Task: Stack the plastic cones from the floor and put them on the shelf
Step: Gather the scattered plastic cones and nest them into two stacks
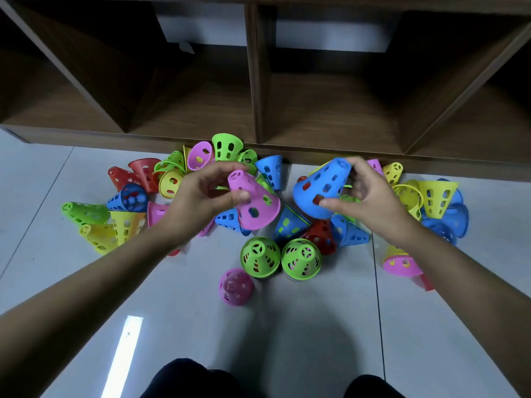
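Two cones are held above the floor [316,326], just apart from each other. Our left hand [198,196] holds a pink cone [255,208], fingers [230,168] curled round its narrow end and thumb pressed to its wall, the wide mouth tilted down to the right. Our right hand [373,196] grips a blue cone [321,191], fingers curled at its narrow end and thumb near the rim. We see the remaining cones [260,255] scattered on the tiles, some upright and some tipped, in front of the wooden shelf [253,81].
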